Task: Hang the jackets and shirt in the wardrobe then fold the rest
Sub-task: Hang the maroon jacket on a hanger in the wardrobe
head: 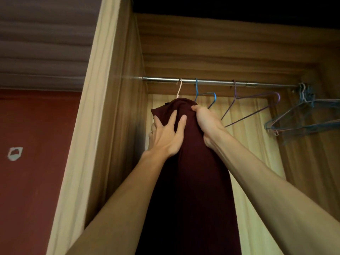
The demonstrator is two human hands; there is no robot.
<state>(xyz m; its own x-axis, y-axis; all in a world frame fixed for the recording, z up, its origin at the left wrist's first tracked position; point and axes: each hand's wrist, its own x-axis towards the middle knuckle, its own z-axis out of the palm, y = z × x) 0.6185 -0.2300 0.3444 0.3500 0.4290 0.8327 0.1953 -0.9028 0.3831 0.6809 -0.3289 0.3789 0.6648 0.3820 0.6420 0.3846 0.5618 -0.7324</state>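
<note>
1. Garment hangs lengthwise down from pale hanger hooked at the rod.
2. Right hand clutches its top, nearest the hook; left hand presses flat, fingers spread, just below.

matt maroon cloth garment, shiny metal rail
</note>
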